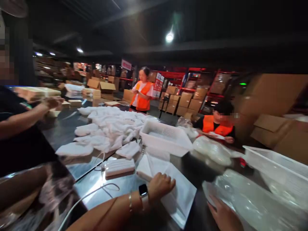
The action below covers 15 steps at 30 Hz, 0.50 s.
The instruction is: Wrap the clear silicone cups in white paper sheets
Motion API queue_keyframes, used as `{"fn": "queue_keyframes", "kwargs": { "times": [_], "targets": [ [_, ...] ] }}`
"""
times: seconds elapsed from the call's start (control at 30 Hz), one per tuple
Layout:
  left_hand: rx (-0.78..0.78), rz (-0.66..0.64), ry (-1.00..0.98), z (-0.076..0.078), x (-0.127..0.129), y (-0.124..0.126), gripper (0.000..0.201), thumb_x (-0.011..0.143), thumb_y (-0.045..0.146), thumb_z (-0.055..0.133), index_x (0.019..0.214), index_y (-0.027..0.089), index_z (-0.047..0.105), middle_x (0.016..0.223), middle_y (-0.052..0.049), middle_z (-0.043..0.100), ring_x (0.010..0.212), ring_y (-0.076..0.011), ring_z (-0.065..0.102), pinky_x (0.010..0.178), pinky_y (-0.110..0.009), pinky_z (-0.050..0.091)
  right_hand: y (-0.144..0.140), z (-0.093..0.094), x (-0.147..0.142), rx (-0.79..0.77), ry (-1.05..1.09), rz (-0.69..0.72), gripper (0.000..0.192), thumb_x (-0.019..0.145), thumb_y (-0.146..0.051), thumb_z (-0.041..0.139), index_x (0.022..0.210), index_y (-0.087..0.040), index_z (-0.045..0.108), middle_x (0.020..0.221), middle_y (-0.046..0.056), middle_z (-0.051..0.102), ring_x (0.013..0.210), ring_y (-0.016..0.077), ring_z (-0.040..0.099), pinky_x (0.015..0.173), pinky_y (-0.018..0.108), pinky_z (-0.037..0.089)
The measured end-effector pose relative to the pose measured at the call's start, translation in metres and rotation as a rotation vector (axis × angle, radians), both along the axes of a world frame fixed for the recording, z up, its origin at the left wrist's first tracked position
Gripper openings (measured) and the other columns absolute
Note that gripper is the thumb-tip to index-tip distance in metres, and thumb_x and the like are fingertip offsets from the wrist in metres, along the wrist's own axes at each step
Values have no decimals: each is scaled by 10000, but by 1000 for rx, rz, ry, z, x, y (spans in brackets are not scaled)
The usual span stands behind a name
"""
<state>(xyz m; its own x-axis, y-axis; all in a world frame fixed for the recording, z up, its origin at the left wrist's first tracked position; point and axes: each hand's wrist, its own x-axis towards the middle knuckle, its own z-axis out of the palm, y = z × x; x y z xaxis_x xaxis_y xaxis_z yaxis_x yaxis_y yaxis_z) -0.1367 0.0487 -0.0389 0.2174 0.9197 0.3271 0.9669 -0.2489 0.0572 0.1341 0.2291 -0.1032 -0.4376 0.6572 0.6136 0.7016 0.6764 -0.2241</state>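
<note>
Bag [178,192], white and flat, lies on the shiny bench [106,186] right in front of me, its far corner touching a small white block [119,166] with a cable looping off it. My left hand [160,186] rests on the bag's near-left part, fingers curled down and pressing the film flat, watch [143,190] on the wrist. My right hand [222,216] sits low at the frame's edge under a heap of clear bags [243,199]; only part of it shows, and I cannot tell whether it is pinching a sheet or just lying against the pile. To do this well, I judge that the left hand should keep the white bag pinned so it does not slide on the slick metal, while the right hand lifts only one clear bag off the heap, since thin film clings and two can come away together. I would keep the cable clear of the bag's edge so nothing drags. Beyond, a white tray [166,138] stands just past the bag, with a mound of white cloths [108,128] to its left. Another person's arm [29,115] reaches across at far left, and two people in orange vests [143,94] work across the bench, well apart from my hands.
</note>
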Motion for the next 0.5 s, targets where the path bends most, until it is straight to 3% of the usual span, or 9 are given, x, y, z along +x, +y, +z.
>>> {"fn": "queue_keyframes", "kwargs": {
  "times": [0.07, 0.2, 0.33, 0.5],
  "targets": [
    [2, -49, 32, -4, 6, -6, 234, 914, 112, 418, 1096, 89, 563, 880, -146, 671, 822, -280, 664, 609, -364, 492, -4, 0, 11, -20, -42, -30, 201, 697, -389, 558, 821, -310, 695, 841, 66, 727, 782, 301, 692, 698, 417, 549],
    [-36, -317, 133, -9, 17, -18, 179, 859, 185, 575, 1037, 205, 577, 829, -31, 693, 748, -209, 673, 564, -265, 455, -21, 14, 3, -73, 55, -90, 283, 664, -378, 432, 769, -269, 672, 820, 102, 727, 737, 333, 687, 671, 458, 526],
    [-73, -320, 169, -7, 19, -21, 107, 896, 154, 506, 970, 174, 579, 682, -28, 680, 645, -207, 661, 585, -277, 455, -42, 44, -5, -220, 431, -145, 184, 569, -423, 496, 595, -254, 565, 622, 97, 666, 660, 334, 650, 697, 484, 497],
    [-88, -389, 51, -7, 12, -18, 146, 896, 143, 494, 792, 177, 592, 770, -35, 688, 728, -196, 654, 647, -268, 475, -57, 71, -5, -287, 668, -132, 368, 590, -478, 568, 791, -175, 622, 837, 130, 707, 825, 313, 662, 810, 491, 504]
  ]
}}
